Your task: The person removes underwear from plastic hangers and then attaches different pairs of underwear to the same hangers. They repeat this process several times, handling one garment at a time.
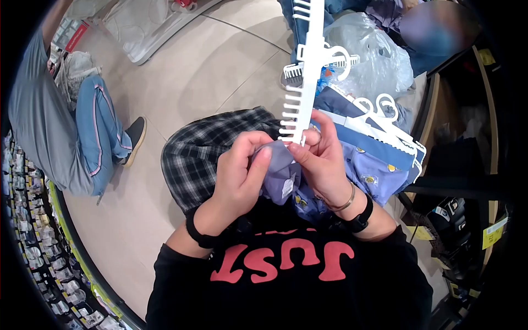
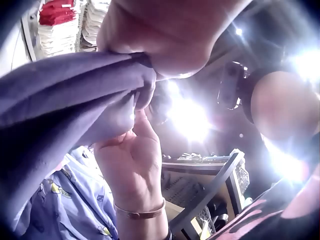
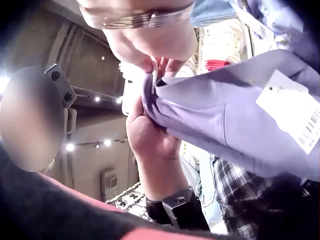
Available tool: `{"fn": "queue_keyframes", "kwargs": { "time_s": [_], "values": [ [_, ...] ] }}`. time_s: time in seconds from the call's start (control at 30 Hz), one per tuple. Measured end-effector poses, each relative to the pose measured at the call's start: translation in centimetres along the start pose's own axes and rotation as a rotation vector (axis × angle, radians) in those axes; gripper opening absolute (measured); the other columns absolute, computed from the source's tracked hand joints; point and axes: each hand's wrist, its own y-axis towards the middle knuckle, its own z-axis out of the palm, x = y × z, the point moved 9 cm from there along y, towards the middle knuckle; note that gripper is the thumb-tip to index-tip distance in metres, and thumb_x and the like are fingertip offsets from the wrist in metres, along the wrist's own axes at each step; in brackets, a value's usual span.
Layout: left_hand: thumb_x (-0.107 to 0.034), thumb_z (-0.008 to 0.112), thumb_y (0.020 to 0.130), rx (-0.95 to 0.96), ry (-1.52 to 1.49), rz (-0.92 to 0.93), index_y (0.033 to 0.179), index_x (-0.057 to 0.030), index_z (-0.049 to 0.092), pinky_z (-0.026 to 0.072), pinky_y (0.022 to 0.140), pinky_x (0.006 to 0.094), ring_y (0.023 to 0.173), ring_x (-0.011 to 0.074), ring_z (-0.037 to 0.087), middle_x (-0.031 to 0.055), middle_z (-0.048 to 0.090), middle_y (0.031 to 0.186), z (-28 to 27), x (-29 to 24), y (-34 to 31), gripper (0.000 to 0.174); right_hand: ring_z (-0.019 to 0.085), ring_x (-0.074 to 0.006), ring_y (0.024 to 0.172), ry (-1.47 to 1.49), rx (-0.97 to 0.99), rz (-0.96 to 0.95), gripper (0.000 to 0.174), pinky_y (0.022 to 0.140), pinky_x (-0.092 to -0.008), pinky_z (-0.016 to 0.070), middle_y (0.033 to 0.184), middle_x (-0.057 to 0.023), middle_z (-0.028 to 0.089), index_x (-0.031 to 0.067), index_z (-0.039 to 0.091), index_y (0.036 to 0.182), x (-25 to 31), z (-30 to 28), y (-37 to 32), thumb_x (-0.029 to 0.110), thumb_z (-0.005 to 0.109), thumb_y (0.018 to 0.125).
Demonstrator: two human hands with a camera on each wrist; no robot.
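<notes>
In the head view the left hand (image 1: 240,170) pinches the edge of a lilac garment (image 1: 280,168) between thumb and fingers. Beside it the right hand (image 1: 324,168) pinches the lower end of a long white toothed hanger (image 1: 301,104) where it meets the cloth. The garment hangs in folds below both hands; the left wrist view shows its purple folds (image 2: 75,85). A white price tag (image 3: 292,112) lies on the cloth in the right wrist view. How cloth and hanger join is hidden by the fingers.
Black plaid cloth (image 1: 192,154) lies on the lap. At right are patterned lilac clothes (image 1: 366,170) with white hangers (image 1: 379,121), a clear plastic bag (image 1: 374,49) and dark shelving (image 1: 462,187). Another person's blue-trousered leg (image 1: 102,132) is at left, above the tiled floor (image 1: 143,203).
</notes>
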Motion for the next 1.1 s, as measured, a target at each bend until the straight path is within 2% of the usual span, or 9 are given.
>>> {"fn": "queue_keyframes", "kwargs": {
  "time_s": [0.07, 0.2, 0.3, 0.4, 0.5, 0.57, 0.87, 1.0, 1.1],
  "values": [
    [-0.011, 0.056, 0.085, 0.019, 0.143, 0.015, 0.091, -0.0004, 0.053, 0.0432, 0.055, 0.0227, 0.06, 0.0101, 0.056, 0.0083, 0.061, 0.071, 0.0, -0.3, 0.2, 0.012, 0.059, -0.0105, 0.087, -0.091, 0.059, 0.008, 0.04, 0.072, -0.0197, 0.0453, 0.098, -0.01, 0.062, -0.0012, 0.038, 0.122, -0.2, -0.2, -0.1, -0.001, 0.054, 0.085],
    [-0.014, 0.062, 0.082, -0.035, 0.342, 0.086, 0.085, -0.0009, 0.056, 0.0439, 0.054, 0.0233, 0.06, 0.012, 0.058, 0.0078, 0.062, 0.07, -0.6, -0.7, 0.5, 0.014, 0.059, -0.0094, 0.085, -0.131, 0.043, -0.059, 0.031, 0.071, -0.0194, 0.045, 0.097, -0.0085, 0.062, -0.0027, 0.044, 0.116, 0.1, -0.3, -0.4, 0.001, 0.054, 0.087],
    [-0.013, 0.059, 0.084, -0.034, 0.267, 0.038, 0.085, 0.0023, 0.057, 0.0402, 0.058, 0.0171, 0.064, 0.0044, 0.052, 0.0031, 0.061, 0.072, -0.7, -0.5, 0.3, 0.015, 0.058, -0.0091, 0.086, -0.188, 0.052, -0.075, 0.031, 0.072, -0.0195, 0.0448, 0.097, -0.0084, 0.062, -0.0033, 0.045, 0.116, 0.3, -0.2, -0.5, 0.003, 0.053, 0.087],
    [-0.016, 0.063, 0.081, -0.039, 0.172, -0.028, 0.081, -0.0012, 0.059, 0.044, 0.055, 0.0223, 0.062, 0.0121, 0.06, 0.0072, 0.063, 0.069, -1.1, 0.3, 0.5, 0.016, 0.058, -0.0089, 0.085, -0.194, 0.038, -0.112, 0.032, 0.072, -0.0195, 0.0447, 0.097, -0.0083, 0.062, -0.0042, 0.045, 0.117, 0.5, -0.1, -0.7, 0.003, 0.054, 0.087],
    [-0.01, 0.06, 0.084, 0.011, 0.079, -0.121, 0.086, 0.0016, 0.058, 0.0405, 0.058, 0.0171, 0.065, 0.0052, 0.053, 0.0025, 0.061, 0.073, -1.0, 1.1, 0.4, 0.012, 0.058, -0.009, 0.085, -0.208, 0.028, -0.146, 0.033, 0.072, -0.0193, 0.0446, 0.097, -0.0085, 0.062, -0.0049, 0.045, 0.118, 0.9, 0.1, -0.9, 0.003, 0.054, 0.087],
    [-0.009, 0.06, 0.084, 0.013, 0.074, -0.088, 0.085, 0.0019, 0.058, 0.0406, 0.058, 0.0172, 0.065, 0.0052, 0.053, 0.0028, 0.061, 0.074, -1.0, 0.9, 0.3, 0.011, 0.058, -0.0089, 0.085, -0.222, 0.038, -0.153, 0.033, 0.072, -0.019, 0.0444, 0.098, -0.0089, 0.062, -0.0054, 0.045, 0.117, 1.1, 0.2, -1.0, 0.003, 0.054, 0.087],
    [-0.012, 0.066, 0.078, 0.087, 0.166, -0.053, 0.082, -0.0001, 0.062, 0.0427, 0.059, 0.0203, 0.068, 0.0086, 0.057, 0.0054, 0.062, 0.075, -1.0, 0.9, 0.7, 0.013, 0.043, -0.0025, 0.058, -0.469, 0.081, -0.173, 0.03, 0.051, -0.0178, 0.0346, 0.068, 0.0033, 0.051, -0.0027, 0.052, 0.114, 1.4, 0.5, -0.9, 0.002, 0.057, 0.085],
    [-0.014, 0.068, 0.077, 0.094, -0.038, -0.04, 0.084, -0.0006, 0.064, 0.0425, 0.063, 0.0209, 0.071, 0.009, 0.055, 0.0045, 0.061, 0.082, -0.1, 1.5, 1.0, 0.016, 0.045, -0.0056, 0.054, -0.675, 0.136, -0.263, 0.033, 0.05, -0.0202, 0.0364, 0.064, -0.0016, 0.052, -0.0011, 0.05, 0.119, 1.5, 0.8, -1.0, 0.004, 0.054, 0.086],
    [-0.014, 0.068, 0.077, 0.078, -0.265, -0.195, 0.088, 0.001, 0.063, 0.0419, 0.065, 0.0208, 0.074, 0.007, 0.053, 0.0024, 0.06, 0.086, 1.0, 1.7, 1.0, 0.019, 0.047, -0.0092, 0.051, -0.79, 0.124, -0.316, 0.034, 0.049, -0.0224, 0.0378, 0.062, -0.0057, 0.052, 0.0007, 0.048, 0.122, 1.9, 1.4, -1.2, 0.009, 0.049, 0.089]
  ]
}}
